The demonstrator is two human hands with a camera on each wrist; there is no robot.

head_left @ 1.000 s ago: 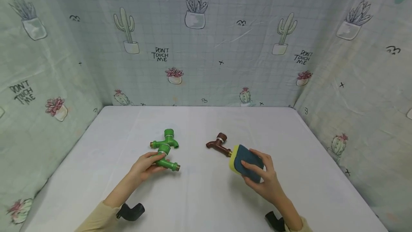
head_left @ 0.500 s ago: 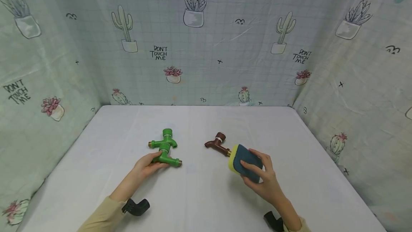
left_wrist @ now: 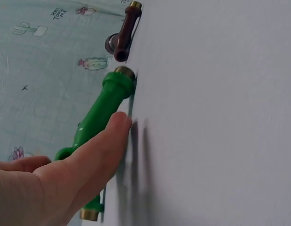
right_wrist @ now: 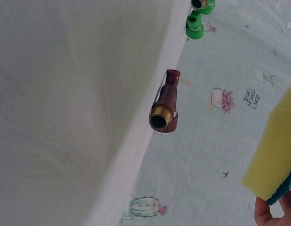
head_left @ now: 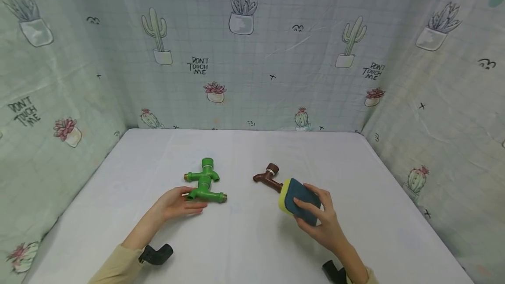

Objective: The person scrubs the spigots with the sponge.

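The surface (head_left: 244,249) is spreading beneath my right hand (head_left: 326,225), which is pinching a sponge (head_left: 301,192), presumably to keep its yellow side free. My left hand (head_left: 177,205), unclenched, is flanking the nearer green tap (head_left: 207,194); beyond both are lying the farther green tap (head_left: 205,174) and brown tap (head_left: 269,180).

White tabletop (head_left: 252,240), cloth backdrop (head_left: 244,47) (cactus-printed)

Between the green taps (head_left: 204,183) and the brown tap (head_left: 269,180) there is room to pass; rightward, the sponge (head_left: 300,200) obstructs.
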